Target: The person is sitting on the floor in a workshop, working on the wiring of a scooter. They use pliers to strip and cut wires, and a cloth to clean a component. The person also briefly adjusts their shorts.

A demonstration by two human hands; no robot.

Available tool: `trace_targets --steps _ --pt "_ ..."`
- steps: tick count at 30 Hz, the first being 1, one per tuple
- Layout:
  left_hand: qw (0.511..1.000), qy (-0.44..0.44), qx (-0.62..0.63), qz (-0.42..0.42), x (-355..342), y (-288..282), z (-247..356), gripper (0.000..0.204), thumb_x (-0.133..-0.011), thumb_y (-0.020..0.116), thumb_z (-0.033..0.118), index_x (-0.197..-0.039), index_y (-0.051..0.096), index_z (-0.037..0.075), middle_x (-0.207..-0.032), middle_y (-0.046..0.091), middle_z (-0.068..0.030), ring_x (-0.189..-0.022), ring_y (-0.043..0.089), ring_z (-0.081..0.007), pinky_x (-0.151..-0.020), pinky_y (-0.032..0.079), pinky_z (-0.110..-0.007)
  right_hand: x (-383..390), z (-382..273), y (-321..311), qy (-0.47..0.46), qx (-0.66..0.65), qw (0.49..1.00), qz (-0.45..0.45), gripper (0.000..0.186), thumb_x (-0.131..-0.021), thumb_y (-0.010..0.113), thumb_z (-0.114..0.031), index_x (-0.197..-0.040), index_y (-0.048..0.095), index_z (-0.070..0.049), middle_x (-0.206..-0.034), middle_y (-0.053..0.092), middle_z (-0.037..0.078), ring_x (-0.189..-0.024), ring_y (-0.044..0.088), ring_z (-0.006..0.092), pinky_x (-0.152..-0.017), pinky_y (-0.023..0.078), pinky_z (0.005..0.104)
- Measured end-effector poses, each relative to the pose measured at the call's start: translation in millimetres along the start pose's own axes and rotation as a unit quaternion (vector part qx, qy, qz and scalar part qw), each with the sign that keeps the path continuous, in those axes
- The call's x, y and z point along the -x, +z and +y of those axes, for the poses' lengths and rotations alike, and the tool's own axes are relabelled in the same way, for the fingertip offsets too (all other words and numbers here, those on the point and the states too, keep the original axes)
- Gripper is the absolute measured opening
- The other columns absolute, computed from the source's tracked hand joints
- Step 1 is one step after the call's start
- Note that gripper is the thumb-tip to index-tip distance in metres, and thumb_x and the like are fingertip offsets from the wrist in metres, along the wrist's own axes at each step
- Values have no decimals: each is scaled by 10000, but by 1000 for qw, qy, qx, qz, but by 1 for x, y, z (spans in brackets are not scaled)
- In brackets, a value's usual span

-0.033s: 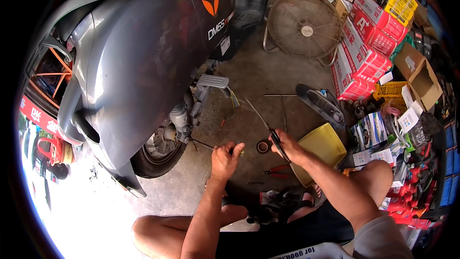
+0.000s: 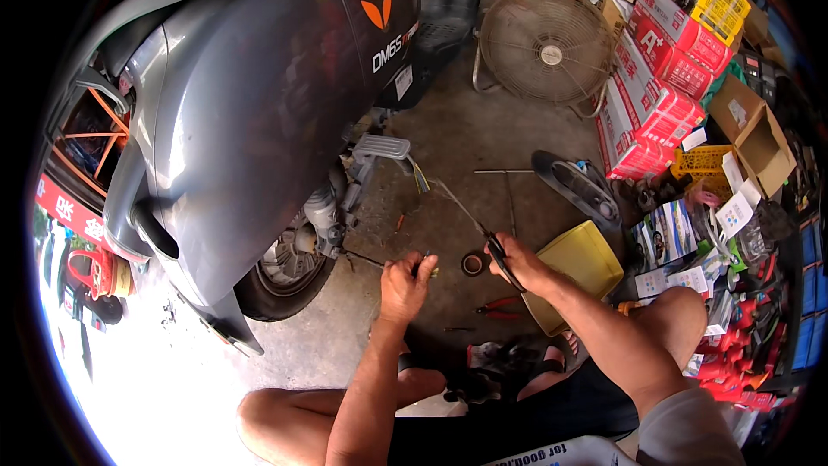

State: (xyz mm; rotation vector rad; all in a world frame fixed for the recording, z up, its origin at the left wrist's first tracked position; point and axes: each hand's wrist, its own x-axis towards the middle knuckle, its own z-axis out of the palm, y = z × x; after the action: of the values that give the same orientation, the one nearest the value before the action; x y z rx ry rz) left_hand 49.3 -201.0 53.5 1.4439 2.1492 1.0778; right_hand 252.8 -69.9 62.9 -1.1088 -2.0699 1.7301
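Note:
My left hand (image 2: 404,287) is closed round the end of a dark cable (image 2: 364,259) that runs from the hub of the scooter's wheel (image 2: 289,272). Small yellowish wire ends show beside its thumb. My right hand (image 2: 520,264) grips the black handles of a pair of long, slim scissors (image 2: 470,217), with the blades pointing up and left, apart from the cable. Whether the blades are parted I cannot tell. Beyond the tip, a second bundle of coloured wires (image 2: 420,178) hangs below the scooter's footrest (image 2: 382,147).
The grey scooter (image 2: 250,121) fills the left side. On the floor lie a tape roll (image 2: 473,264), red-handled pliers (image 2: 500,308), a yellow tray (image 2: 586,263), a T-handle wrench (image 2: 512,198) and a dark cover part (image 2: 576,185). A floor fan (image 2: 548,43) and red-and-white boxes (image 2: 655,103) stand farther right.
The scissors' tip has swung slightly left, toward the hanging wires. My left hand keeps its hold on the cable, nearly still.

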Motion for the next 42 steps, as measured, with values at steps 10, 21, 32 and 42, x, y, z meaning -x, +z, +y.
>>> trace_targets --steps 10,21,32,42 --pt "994 -13 111 -20 -9 0 -3 178 -907 568 160 -824 635 18 -704 628 -171 -694 632 -355 -653 486 -404 13 9 24 -12 162 987 -13 250 -844 648 -150 -969 492 0 -848 614 125 -794 623 245 -682 476 368" --pt "992 -35 119 -38 -6 -4 4 220 -925 564 152 -827 637 -31 -681 669 -128 -624 656 -218 -619 498 -331 8 11 21 -32 213 975 -52 225 -829 645 -151 -918 503 -1 -879 626 180 -845 639 342 -703 476 418" --pt "989 -52 126 -64 -8 -7 10 289 -883 667 271 -826 664 -12 -669 677 -111 -629 669 -189 -613 505 -322 10 4 19 -51 200 976 -64 184 -839 622 -136 -863 533 24 -790 615 246 -796 620 425 -670 461 460" --pt "999 -2 -8 -31 -13 1 4 430 -826 691 438 -746 640 19 -636 609 -161 -634 603 -376 -598 474 -421 20 2 25 11 113 993 -41 227 -734 712 -124 -771 529 5 -623 546 73 -623 564 163 -585 437 354"
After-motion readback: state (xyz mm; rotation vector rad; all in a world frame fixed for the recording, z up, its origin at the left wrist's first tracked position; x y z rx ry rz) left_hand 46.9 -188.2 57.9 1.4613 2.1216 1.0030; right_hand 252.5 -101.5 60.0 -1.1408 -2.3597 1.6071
